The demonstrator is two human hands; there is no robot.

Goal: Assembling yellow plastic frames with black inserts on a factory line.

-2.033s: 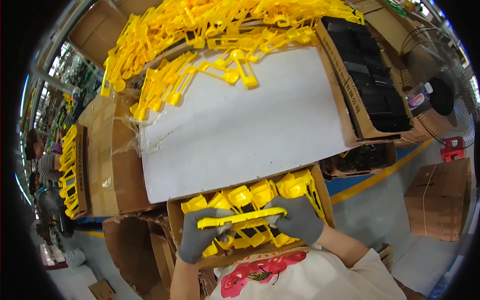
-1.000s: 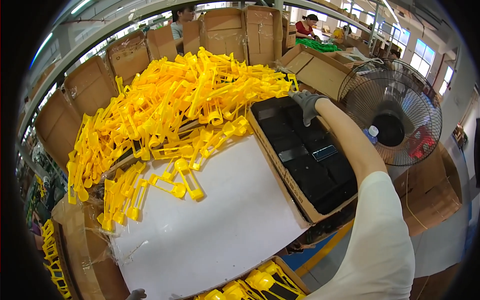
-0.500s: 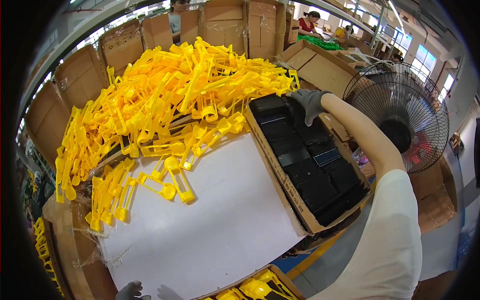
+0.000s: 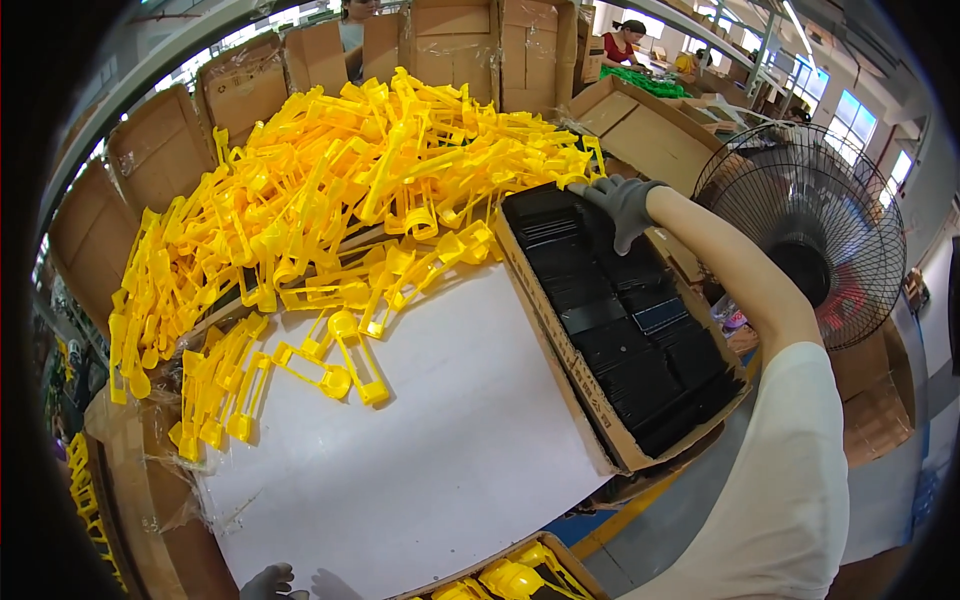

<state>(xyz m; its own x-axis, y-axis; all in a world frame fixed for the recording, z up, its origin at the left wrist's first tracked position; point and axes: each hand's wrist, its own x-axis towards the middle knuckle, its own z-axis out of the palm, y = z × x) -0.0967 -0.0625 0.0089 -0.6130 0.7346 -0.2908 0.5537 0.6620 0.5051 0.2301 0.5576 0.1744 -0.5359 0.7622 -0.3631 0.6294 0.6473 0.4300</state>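
Observation:
My right hand, in a grey glove, reaches over the far end of an open cardboard box. Its thumb and fingers are spread apart across the tightly packed black flat pieces, touching those at the far right corner. No piece is seen lifted out. At the lower edge, my left hand, gloved too, shows only in part, its fingers loosely bent and apart above the near left of a white work surface. Several yellow plastic pieces, long with rounded ends, lie on the surface beyond it.
A big heap of yellow pieces rises at the back, walled by cardboard flaps. A caged fan stands at right beside my forearm. A box with yellow and black parts sits at the near edge. A co-worker sits far back.
My right hand stays at the far end of the box, with only a slight shift. Black pieces left of it now show ridged edges. The left hand moves slightly right.

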